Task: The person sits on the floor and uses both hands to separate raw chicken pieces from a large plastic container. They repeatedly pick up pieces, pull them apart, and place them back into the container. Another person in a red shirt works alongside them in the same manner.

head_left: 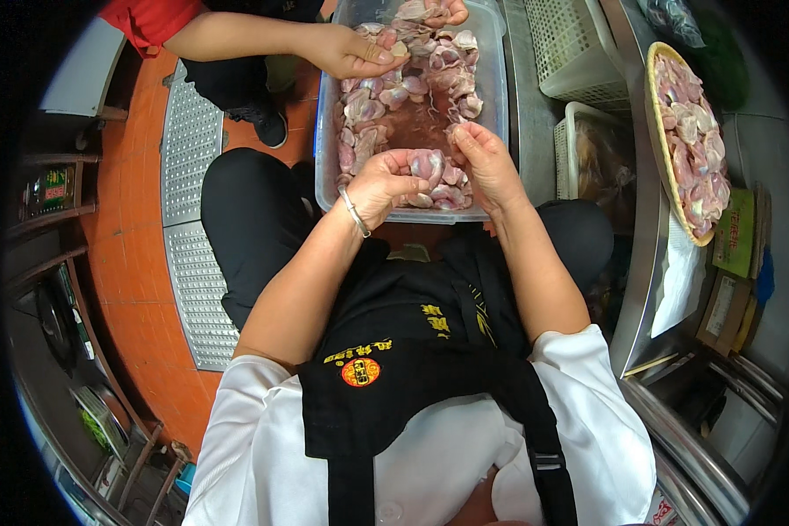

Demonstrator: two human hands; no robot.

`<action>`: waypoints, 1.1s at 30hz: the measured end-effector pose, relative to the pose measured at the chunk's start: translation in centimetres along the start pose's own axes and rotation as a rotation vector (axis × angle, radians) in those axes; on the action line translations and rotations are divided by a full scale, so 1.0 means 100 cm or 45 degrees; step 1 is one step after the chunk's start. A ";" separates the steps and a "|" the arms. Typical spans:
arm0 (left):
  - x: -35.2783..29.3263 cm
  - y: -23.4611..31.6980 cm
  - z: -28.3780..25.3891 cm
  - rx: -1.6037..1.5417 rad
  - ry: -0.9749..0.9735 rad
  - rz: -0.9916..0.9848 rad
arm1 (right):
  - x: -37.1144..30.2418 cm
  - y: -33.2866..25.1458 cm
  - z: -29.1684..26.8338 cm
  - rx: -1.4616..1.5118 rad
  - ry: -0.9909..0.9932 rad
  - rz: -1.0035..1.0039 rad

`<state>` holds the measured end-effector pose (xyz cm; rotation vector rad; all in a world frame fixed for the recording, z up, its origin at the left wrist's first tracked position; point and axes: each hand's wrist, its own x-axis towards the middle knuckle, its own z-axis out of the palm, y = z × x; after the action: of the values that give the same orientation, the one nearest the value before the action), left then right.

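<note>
In front of me stands a clear plastic tub [500,79] holding many raw poultry gizzards [368,107] and some reddish liquid. Over its near end, my left hand [384,186] grips one pinkish-purple gizzard [427,167] between thumb and fingers; a bracelet circles that wrist. Just to the right, my right hand [491,167] is raised above the tub with thumb and fingertips pinched together. What those fingertips hold, if anything, is too small to make out.
A co-worker's hand [364,54], with a red sleeve [153,22], works over the tub's far left. To the right are a round woven tray [654,114] heaped with gizzards, a white plastic basket [570,53] and a smaller basket [565,162]. Metal grating [193,263] crosses the orange floor.
</note>
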<state>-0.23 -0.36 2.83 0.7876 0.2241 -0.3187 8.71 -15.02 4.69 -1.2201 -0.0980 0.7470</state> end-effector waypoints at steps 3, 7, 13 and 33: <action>0.002 -0.001 -0.004 -0.144 -0.028 0.006 | -0.004 -0.004 -0.004 -0.237 -0.044 -0.094; 0.001 0.001 -0.004 -0.234 0.017 -0.002 | -0.015 -0.012 0.003 -0.817 -0.115 -0.494; 0.001 0.000 -0.005 -0.214 0.050 -0.025 | -0.022 -0.019 0.010 -1.378 -0.155 -0.860; -0.001 0.001 -0.010 -0.400 0.006 0.205 | 0.019 0.029 -0.023 -1.337 0.117 -0.521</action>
<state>-0.37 0.42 2.28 0.4918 0.2073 -0.1246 9.87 -15.36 0.74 -2.1322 -0.7090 0.2408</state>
